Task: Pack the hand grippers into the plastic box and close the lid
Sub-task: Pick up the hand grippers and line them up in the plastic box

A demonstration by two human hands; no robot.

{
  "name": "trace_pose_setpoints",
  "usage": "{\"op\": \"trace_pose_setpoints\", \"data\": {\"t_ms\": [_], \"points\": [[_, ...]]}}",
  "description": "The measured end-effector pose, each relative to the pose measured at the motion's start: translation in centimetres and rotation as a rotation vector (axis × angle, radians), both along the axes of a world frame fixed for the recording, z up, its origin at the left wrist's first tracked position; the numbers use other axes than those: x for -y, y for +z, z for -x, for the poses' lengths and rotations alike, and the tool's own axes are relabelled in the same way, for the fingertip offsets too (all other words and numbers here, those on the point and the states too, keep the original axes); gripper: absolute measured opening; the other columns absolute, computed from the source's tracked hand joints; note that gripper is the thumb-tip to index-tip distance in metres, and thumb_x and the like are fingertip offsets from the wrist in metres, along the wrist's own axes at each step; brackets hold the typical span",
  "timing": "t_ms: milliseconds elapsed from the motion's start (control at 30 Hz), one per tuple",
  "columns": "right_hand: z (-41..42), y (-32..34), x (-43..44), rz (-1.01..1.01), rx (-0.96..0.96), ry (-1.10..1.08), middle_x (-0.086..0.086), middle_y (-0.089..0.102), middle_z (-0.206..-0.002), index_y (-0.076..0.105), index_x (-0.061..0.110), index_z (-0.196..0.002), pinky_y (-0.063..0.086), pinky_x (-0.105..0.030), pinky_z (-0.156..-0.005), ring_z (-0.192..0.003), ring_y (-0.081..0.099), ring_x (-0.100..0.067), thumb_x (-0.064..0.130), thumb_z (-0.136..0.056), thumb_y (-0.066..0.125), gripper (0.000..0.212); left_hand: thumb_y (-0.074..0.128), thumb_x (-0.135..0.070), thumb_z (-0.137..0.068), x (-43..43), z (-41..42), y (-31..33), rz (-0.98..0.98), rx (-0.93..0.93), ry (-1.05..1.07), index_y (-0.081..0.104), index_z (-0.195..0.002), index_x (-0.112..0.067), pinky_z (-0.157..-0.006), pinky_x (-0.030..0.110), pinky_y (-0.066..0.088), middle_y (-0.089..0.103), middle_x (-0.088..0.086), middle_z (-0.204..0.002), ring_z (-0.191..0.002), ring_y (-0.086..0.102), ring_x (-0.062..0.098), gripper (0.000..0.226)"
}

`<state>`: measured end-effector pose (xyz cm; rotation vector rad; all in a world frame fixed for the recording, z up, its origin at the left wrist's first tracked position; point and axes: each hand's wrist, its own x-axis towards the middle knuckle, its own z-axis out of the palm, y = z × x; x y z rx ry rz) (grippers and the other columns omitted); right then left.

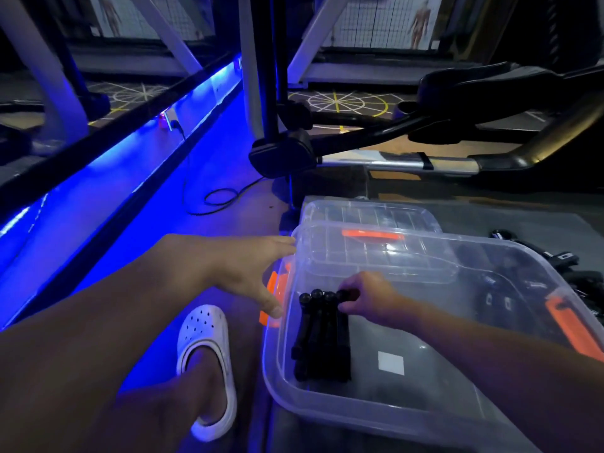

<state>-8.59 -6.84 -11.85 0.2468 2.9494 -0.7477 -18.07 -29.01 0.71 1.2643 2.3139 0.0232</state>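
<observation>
Plastic box (327, 411) sits open on the floor, lid (369, 214) off & propped at the box's far side, so closing is a long way off yet.

Inside, along the box's L wall, a row of black hand grippers (322, 335) lies flat, side by side. Long axes run near-to-far, parallel w/ that wall, round ends at the far end.

R hand (369, 295) is inside the box w/ fingers curled on the far tip of the rightmost gripper in the row; looks like it's seating or straightening that one. L hand (242, 273) is outside the box's L wall, fingers straight & spread, fingertips at the far-L corner, thumb by the orange latch (273, 286). It grips nothing and prob. just steadies the box.

More grippers (555, 256) lie outside, past the box's far-R side, dim & hard to count. R hand is clearly nearer them; the next fetch would go R, away from the row.
</observation>
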Motion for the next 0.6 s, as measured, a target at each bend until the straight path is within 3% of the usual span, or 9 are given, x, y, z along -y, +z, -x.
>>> {"op": "trace_pose_setpoints", "data": {"t_ms": [133,267,367,500,600], "points": [[0.3,-1.0,-0.3,0.046,-0.030,-0.072,-0.006,0.071,-0.084,0.075,0.010,-0.091,0.040,-0.027,-0.067,-0.078,0.062,-0.020,0.018,-0.077,0.072,0.017,0.077,-0.045,-0.076,0.0,0.1,0.0,0.010,0.007,0.010,0.008,-0.155,-0.024,-0.107,0.013,0.010,-0.004,-0.014,-0.162,-0.147,0.004,0.004,0.107],[0.0,-2.2,-0.3,0.124,-0.067,-0.128,-0.002,0.068,-0.085,0.074,0.010,-0.095,0.041,-0.025,-0.069,-0.080,0.060,-0.017,0.017,-0.077,0.075,0.020,0.077,-0.044,-0.076,-0.1,0.1,0.1,0.019,0.014,0.013,0.008,-0.155,-0.024,-0.102,0.010,0.009,-0.004,-0.015,-0.162,-0.147,0.003,0.004,0.107],[-0.5,-2.0,-0.2,0.340,-0.012,-0.183,-0.003,0.067,-0.085,0.070,0.012,-0.097,0.050,-0.031,-0.074,-0.072,0.058,-0.012,0.022,-0.075,0.081,0.026,0.077,-0.044,-0.076,-0.2,0.0,0.2,0.021,0.027,0.024,0.008,-0.155,-0.024,-0.098,0.008,0.010,-0.004,-0.015,-0.161,-0.147,0.004,0.004,0.107],[-1.8,-0.1,-0.1,0.527,0.208,-0.130,0.009,0.055,-0.094,0.051,0.021,-0.122,0.043,-0.005,-0.061,-0.075,0.054,0.000,0.022,-0.077,0.081,0.054,0.078,-0.044,-0.075,-0.2,0.0,0.3,0.023,0.028,0.031,0.008,-0.155,-0.025,-0.098,0.009,0.010,-0.003,-0.015,-0.162,-0.147,0.005,0.004,0.108],[-2.3,-0.1,-0.1,0.544,0.292,-0.074,0.012,0.056,-0.096,0.050,0.019,-0.127,0.043,-0.003,-0.062,-0.080,0.057,0.003,0.017,-0.076,0.082,0.060,0.077,-0.043,-0.076,-0.2,-0.1,0.3,0.032,0.023,0.033,0.008,-0.155,-0.024,-0.106,0.014,0.011,-0.003,-0.014,-0.162,-0.147,0.005,0.006,0.108]]}}
